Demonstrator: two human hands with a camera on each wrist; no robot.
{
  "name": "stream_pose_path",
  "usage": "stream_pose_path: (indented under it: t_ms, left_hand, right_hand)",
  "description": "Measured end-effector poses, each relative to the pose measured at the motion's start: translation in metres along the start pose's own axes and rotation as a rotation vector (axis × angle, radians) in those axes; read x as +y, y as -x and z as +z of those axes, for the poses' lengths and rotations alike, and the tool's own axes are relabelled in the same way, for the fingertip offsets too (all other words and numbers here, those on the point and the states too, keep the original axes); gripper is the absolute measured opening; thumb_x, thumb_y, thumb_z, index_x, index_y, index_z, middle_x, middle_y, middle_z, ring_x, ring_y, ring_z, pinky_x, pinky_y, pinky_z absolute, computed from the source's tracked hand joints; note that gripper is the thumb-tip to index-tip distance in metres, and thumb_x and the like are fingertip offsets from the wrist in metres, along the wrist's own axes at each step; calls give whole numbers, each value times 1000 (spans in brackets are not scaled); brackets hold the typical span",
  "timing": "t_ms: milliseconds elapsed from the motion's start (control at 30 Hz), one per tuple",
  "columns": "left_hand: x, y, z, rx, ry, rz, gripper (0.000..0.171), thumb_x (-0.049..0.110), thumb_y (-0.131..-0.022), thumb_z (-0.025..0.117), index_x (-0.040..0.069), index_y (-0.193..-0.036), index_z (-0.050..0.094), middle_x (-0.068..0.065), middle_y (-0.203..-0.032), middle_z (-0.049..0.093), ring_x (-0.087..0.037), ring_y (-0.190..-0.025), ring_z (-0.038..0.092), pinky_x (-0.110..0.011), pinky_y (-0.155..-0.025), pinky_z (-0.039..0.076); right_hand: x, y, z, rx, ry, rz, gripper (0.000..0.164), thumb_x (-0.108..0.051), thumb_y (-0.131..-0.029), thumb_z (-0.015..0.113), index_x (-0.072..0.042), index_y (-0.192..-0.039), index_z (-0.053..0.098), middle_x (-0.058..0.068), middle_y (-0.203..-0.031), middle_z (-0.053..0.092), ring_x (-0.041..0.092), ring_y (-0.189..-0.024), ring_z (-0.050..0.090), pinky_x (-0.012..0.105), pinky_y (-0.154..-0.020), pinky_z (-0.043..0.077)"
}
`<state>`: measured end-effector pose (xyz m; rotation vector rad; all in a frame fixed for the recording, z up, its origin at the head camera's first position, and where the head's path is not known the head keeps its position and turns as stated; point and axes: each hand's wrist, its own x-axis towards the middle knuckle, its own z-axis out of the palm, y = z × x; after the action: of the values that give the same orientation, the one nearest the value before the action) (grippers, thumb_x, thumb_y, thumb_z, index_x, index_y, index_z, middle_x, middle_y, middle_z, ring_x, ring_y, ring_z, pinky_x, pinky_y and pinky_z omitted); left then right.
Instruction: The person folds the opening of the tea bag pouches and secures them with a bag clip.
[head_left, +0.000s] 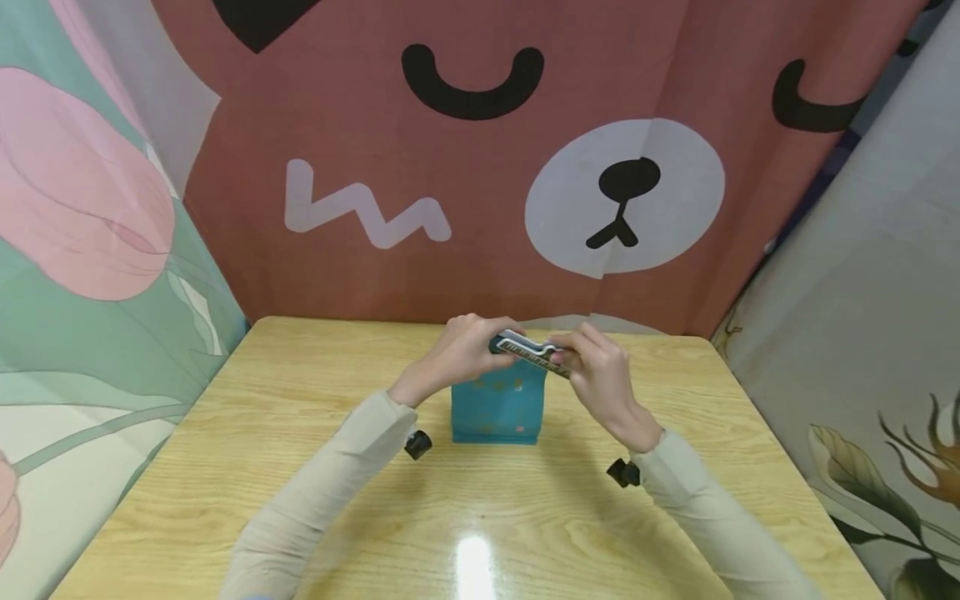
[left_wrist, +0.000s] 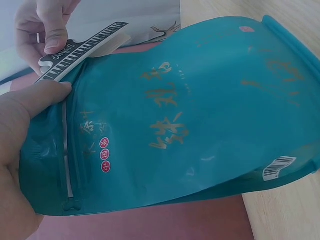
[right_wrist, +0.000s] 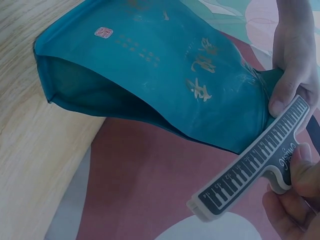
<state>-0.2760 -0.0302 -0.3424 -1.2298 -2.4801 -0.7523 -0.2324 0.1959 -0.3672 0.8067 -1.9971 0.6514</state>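
Note:
A teal tea bag [head_left: 497, 412] with gold characters stands on the table, its flat bottom edge down. My left hand [head_left: 467, 343] grips the bag's top end, the thumb pressing on its front face in the left wrist view. A bag clip [right_wrist: 250, 157] with a piano-key print and the word "Music" slants across the bag's top corner. My right hand [head_left: 600, 371] pinches this clip by its curved handle between thumb and fingers. In the right wrist view the left thumb [right_wrist: 282, 97] is right at the clip's far end. Part of the bag's top is hidden behind the clip and left hand.
The light wooden table [head_left: 315, 500] spreads under both forearms. Behind it hangs a red-brown cloth [head_left: 337, 275] with a bear face, with patterned curtains at the left and right [head_left: 840, 333]. A small black device [head_left: 417, 444] sits at each wrist.

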Motion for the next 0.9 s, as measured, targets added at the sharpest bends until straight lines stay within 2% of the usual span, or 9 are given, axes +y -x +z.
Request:
stream_pose_path:
  t_ms: [133,400,900]
  left_hand:
    - [0,2,-2,0,0,-6,34,20,-88,77,13,-120,70,6,-73,66,-7,-43,38,-23,-46,29]
    - [1,0,-2,-12,-5,6,35,18,-88,75,13,-122,68,9,-63,57,-7,-42,37,-22,-45,28]
    - [0,0,-1,-1,-22,21,36,17,-87,75,15,-122,67,10,-59,53,-7,-41,35,-22,-44,27]
  right_hand:
    - [-1,-1,2,2,-11,8,19,2,-73,83,1,-89,74,7,-78,62,18,-58,57,31,-47,45]
    - [-1,-2,4,21,3,3,20,5,-72,83,3,-89,74,8,-78,62,18,-58,59,30,-46,44]
    - [-3,-3,5,12,13,12,19,4,-73,83,3,-90,74,8,-75,59,17,-56,55,27,-46,41]
